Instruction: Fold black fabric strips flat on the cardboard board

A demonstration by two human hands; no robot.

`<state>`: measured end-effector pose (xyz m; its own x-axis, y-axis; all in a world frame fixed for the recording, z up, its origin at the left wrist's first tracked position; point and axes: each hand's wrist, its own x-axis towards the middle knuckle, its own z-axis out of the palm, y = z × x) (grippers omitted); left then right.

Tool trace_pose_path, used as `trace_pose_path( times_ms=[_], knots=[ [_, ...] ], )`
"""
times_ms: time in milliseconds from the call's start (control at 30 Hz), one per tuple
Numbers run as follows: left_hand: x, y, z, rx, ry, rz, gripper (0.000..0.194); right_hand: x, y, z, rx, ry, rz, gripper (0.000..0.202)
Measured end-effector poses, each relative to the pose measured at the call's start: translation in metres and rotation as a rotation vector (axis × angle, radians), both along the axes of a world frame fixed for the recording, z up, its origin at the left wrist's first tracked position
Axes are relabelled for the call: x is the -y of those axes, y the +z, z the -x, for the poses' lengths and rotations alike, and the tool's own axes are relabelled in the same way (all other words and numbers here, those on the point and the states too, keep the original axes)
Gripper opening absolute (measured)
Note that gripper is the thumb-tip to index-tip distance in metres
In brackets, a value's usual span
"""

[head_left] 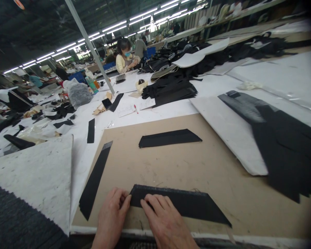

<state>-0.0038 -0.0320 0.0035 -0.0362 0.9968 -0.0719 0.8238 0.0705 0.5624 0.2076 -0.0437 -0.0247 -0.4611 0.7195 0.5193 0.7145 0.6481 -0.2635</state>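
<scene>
A long black fabric piece (191, 204) with a slanted right end lies on the brown board (155, 166) in front of me. At its left end, my left hand (114, 211) is closed, thumb and fingers pinched at the corner. My right hand (160, 214) lies over the front edge, its fingers bent and closed on the fabric; the fingertips are partly hidden. Farther back on the board rests a folded black strip (169, 138) with slanted ends. Another black strip (95, 180), with a greyish far end, lies along the board's left edge.
To the right, a white board (228, 131) carries a fanned stack of black pieces (282, 145). More black pieces (173, 93), a phone (106, 103) and a red pen (136, 109) lie beyond. A masked person (125, 58) sits across the table near a slanting pole (90, 45).
</scene>
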Motion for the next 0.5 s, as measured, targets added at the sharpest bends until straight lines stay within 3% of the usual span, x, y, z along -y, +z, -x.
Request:
trace_pose_path(
  times_ms=[333, 500],
  knots=[
    [0.0056, 0.0086, -0.0093, 0.143, -0.032, -0.081, 0.024, 0.0008, 0.0011, 0.0006, 0.002, 0.005, 0.032, 0.042],
    [0.0063, 0.0079, -0.0074, 0.361, 0.037, 0.052, 0.027, 0.0009, 0.0021, 0.0001, 0.002, -0.004, 0.037, 0.042]
  ],
)
